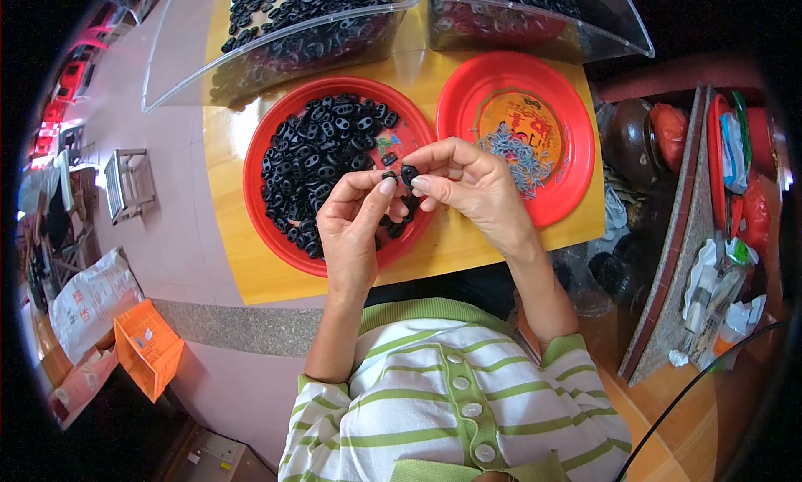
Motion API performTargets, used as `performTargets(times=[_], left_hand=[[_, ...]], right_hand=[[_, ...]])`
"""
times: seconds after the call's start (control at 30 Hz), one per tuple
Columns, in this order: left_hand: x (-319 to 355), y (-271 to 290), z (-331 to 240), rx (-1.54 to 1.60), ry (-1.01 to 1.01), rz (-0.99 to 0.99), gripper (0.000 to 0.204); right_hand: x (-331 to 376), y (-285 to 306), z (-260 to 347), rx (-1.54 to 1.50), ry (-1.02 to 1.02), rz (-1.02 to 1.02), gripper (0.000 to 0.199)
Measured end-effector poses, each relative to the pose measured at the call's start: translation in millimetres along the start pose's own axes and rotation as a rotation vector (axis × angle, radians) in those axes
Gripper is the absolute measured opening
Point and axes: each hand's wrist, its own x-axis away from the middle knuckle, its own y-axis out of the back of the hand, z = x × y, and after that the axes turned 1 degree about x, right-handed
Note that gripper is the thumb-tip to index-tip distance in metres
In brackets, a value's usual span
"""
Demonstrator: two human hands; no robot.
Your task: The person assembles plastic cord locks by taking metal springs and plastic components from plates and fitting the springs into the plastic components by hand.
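My left hand (352, 219) and my right hand (468, 185) meet above the near edge of a red plate (259, 206) heaped with several small black plastic parts (322, 152). Between thumb and fingers my right hand pinches one small black part (408, 175). My left hand's fingertips pinch another tiny black piece (389, 176) right beside it, the two pieces almost touching. A second red plate (576, 148) to the right holds a pile of small grey metal pieces (511, 152).
Both plates sit on a small yellow table (242, 269). Two clear plastic bins (276, 52) (535, 22) of black parts stand at its far edge. An orange box (146, 348) and white bags lie on the floor at left. Cluttered shelves with bottles stand at right.
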Motion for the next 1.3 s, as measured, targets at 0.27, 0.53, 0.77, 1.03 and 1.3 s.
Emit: performTargets(times=[0.27,0.53,0.77,1.03,1.3], left_hand=[[0.7,0.9,0.8,-0.020,0.010,0.019,0.012],[0.6,-0.1,0.0,0.061,0.031,0.031,0.014],[0.4,0.3,0.5,0.082,0.050,0.016,0.013],[0.0,-0.6,7.5,0.083,0.006,0.042,0.013],[-1.9,-4.6,3.1,0.143,-0.015,0.079,0.013]], right_hand=[[-0.3,-2.0,-5.4,0.018,0.017,-0.051,0.021],[1.1,-7.6,-7.4,-0.028,0.050,-0.067,0.019],[2.9,-9.2,-12.3,-0.062,0.094,-0.061,0.017],[4.4,-18.0,-13.9,-0.089,0.170,-0.112,0.016],[1.6,-15.3,-0.7,0.263,0.338,-0.129,0.016]])
